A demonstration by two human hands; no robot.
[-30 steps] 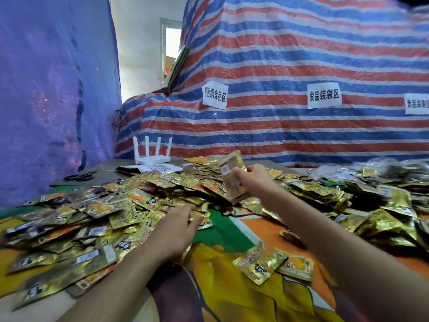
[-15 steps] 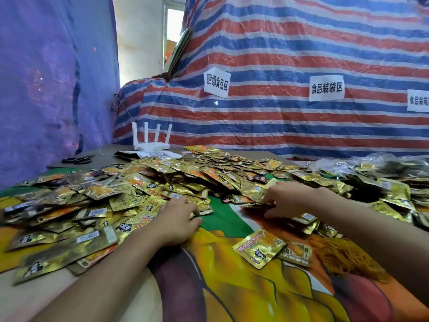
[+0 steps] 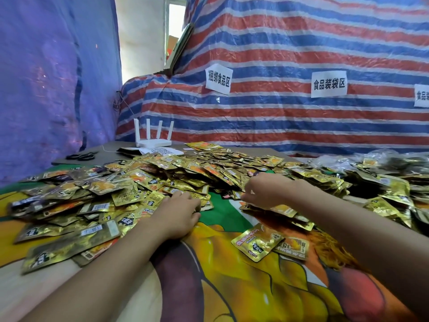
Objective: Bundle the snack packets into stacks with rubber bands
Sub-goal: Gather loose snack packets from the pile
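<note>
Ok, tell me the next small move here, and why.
Probably: the right hand pinches one of the loose snack packets and lays it on the small stack beneath its wrist. Its fingers touch the heap, the left hand only rests on packets, and no rubber band is in view, so gathering seems to come before binding.

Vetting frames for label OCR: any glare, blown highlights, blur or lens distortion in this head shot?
Head view: window blown out white; foil snack packets glint, washing out some print; striped tarp lines bow, likely wide-angle distortion; left hand and right hand fairly sharp, no obvious motion blur.
</note>
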